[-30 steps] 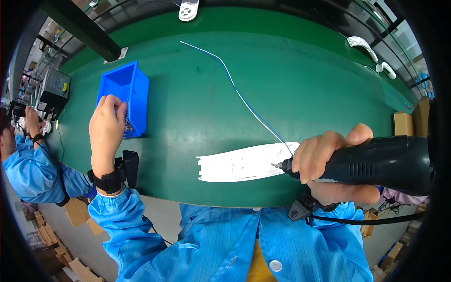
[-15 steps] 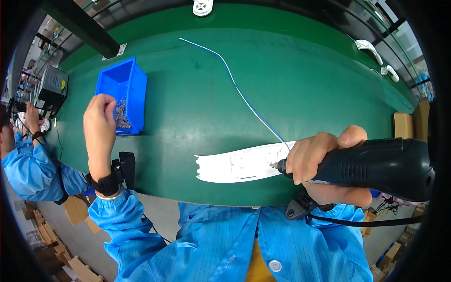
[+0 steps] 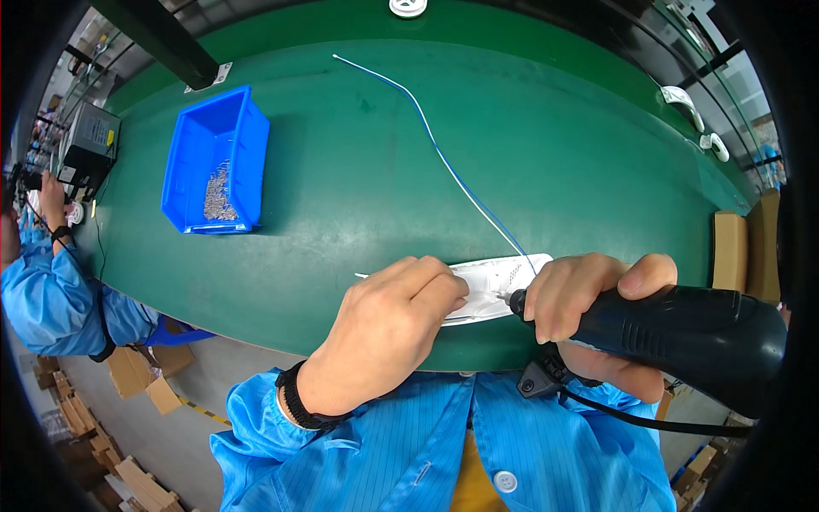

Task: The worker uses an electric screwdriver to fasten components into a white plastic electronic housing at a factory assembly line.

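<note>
A white curved plastic housing (image 3: 485, 280) lies on the table in front of me, its left half covered by my left hand (image 3: 394, 305). The fingers of that hand are bent and pinched together over the housing; whatever is between them is hidden. My right hand (image 3: 570, 300) is wrapped round a black electric screwdriver (image 3: 674, 337). Its tip points left and sits at the right part of the housing. A blue and white cable (image 3: 444, 162) runs from the housing's right end toward the far side of the table.
On the left stands a blue bin (image 3: 254, 162) with many small screws (image 3: 219, 194). A dark metal box (image 3: 90, 145) is at the far left, near a co-worker's blue sleeve (image 3: 47, 294). White plastic parts (image 3: 682, 102) lie along the back right; cardboard (image 3: 729, 252) stands at the right.
My left hand has moved from the blue bin rightward and down onto the housing. The screwdriver's rear end has dipped slightly, while its tip stays over the housing.
</note>
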`<action>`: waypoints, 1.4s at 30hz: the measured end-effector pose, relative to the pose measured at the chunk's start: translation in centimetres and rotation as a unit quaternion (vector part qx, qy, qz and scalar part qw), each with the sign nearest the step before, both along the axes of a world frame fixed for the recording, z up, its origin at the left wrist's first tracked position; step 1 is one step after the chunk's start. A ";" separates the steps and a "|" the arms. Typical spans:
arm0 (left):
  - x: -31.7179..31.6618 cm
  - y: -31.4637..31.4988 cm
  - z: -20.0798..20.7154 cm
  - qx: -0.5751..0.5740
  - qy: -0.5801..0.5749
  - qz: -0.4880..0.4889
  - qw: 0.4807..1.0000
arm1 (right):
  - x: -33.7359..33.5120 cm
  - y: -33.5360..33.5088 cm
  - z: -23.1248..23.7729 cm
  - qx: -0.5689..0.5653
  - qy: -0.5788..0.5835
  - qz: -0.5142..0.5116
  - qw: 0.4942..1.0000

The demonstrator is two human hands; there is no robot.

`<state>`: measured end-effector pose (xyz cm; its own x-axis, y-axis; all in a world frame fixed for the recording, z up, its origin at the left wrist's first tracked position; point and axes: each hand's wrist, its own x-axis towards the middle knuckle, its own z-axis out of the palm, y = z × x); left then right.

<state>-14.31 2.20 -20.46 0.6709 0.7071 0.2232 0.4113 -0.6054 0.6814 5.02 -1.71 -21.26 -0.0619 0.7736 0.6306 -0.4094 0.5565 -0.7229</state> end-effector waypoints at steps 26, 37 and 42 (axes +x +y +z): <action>2.7 0.5 -1.2 0.083 0.020 -0.030 0.996 | -0.1 0.3 0.4 -0.035 0.099 -0.034 0.994; 1.5 1.8 -2.1 0.090 0.106 -0.009 0.990 | 0.9 1.3 -2.6 0.018 0.069 -0.080 0.994; 1.2 2.2 -2.7 0.085 0.105 -0.007 0.991 | 0.5 1.6 -3.3 0.012 0.084 -0.068 0.994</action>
